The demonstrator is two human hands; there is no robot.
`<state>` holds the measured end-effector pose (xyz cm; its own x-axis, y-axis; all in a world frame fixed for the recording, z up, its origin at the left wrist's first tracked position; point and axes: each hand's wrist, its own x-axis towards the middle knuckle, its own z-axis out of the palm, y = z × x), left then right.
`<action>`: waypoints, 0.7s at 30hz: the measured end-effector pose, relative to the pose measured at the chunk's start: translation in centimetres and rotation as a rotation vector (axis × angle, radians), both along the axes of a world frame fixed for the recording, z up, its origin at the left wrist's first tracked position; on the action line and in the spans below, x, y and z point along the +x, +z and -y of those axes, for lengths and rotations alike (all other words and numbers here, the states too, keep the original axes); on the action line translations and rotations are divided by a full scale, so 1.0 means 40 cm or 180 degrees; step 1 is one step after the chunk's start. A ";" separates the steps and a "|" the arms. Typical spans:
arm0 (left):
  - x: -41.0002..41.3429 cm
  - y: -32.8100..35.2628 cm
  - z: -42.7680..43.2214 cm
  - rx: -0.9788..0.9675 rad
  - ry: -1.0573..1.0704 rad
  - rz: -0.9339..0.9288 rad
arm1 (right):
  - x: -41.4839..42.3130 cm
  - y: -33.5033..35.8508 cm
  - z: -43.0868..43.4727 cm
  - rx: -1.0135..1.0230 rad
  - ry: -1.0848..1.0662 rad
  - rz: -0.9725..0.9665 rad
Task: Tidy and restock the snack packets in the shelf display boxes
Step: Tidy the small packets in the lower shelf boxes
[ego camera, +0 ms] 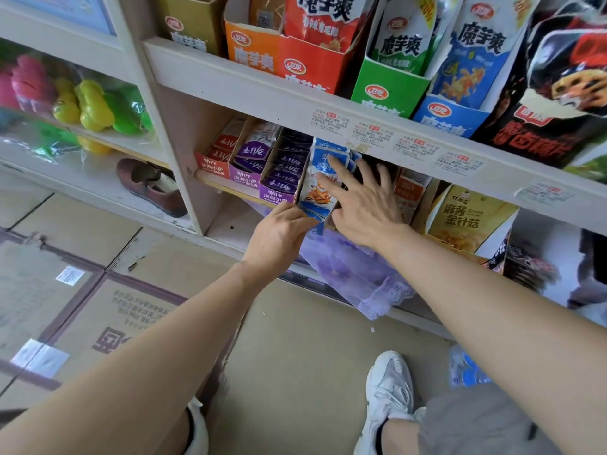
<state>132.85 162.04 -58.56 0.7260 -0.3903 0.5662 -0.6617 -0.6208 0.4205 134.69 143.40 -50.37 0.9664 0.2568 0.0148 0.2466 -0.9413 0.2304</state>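
Observation:
On the middle shelf a blue display box (316,214) holds blue-and-white snack packets (323,178). My left hand (279,238) grips the box's front lower edge from below. Stretched fingers of my right hand (364,205) press against the front packet and the box's right side. To the left stand a purple display box (279,178) full of purple packets, another purple box (251,156) and a red box (215,156).
The upper shelf carries orange, green and blue snack boxes (387,90) and a black bag (555,103). A yellow packet box (466,218) stands to the right. Purple lace cloth (354,274) hangs below. Cardboard cartons (108,310) lie on the floor, toys (95,106) at left.

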 end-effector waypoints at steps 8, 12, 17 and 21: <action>0.035 0.040 -0.031 0.0584 0.0030 0.0244 | -0.018 0.002 0.046 0.0202 0.0210 -0.0322; 0.057 0.046 -0.052 0.0984 0.0093 0.0303 | -0.042 -0.021 0.050 0.0263 0.0273 -0.0376; 0.051 0.021 -0.032 0.0617 -0.0085 0.0133 | -0.054 -0.037 0.049 0.0314 0.0389 -0.0498; 0.039 0.022 -0.028 0.0561 0.0087 0.0255 | -0.046 -0.025 0.047 0.0432 0.0517 -0.0759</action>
<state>134.41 163.17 -57.67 0.6931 -0.4692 0.5472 -0.6705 -0.6984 0.2504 132.85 141.51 -51.39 0.8932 0.4193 -0.1626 0.4283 -0.9034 0.0231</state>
